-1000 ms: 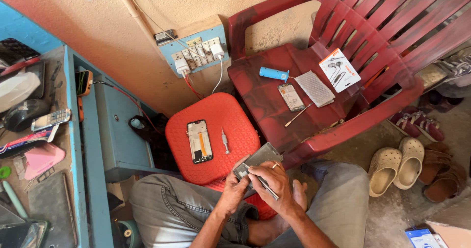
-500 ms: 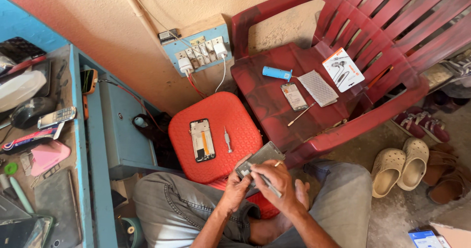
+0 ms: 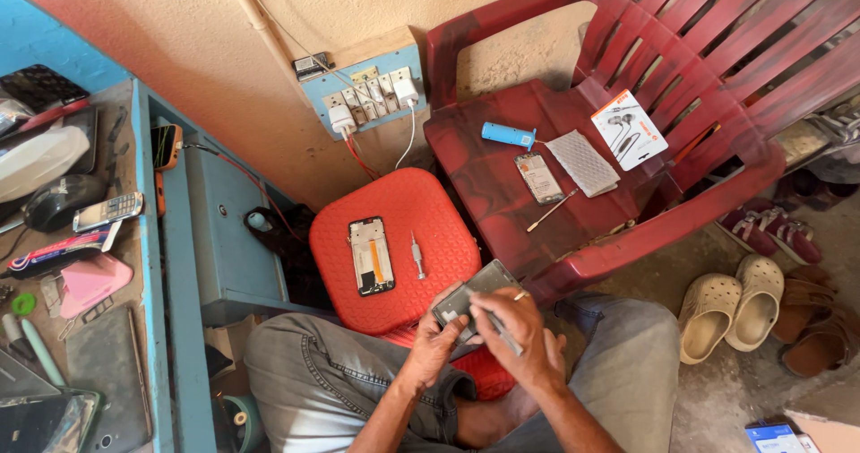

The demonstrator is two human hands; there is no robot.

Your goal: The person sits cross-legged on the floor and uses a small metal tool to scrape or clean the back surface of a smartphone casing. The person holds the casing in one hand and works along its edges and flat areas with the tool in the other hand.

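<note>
Head view: the left hand (image 3: pixel 436 341) grips the near end of a grey phone panel (image 3: pixel 475 293), fingers curled tight on its edge. The right hand (image 3: pixel 518 327) pinches a thin metal tool (image 3: pixel 502 334) over it — just beyond the fingertips, a red stool (image 3: pixel 394 202) carries an opened phone (image 3: pixel 371 256) and a small screwdriver (image 3: pixel 417 258).
</note>
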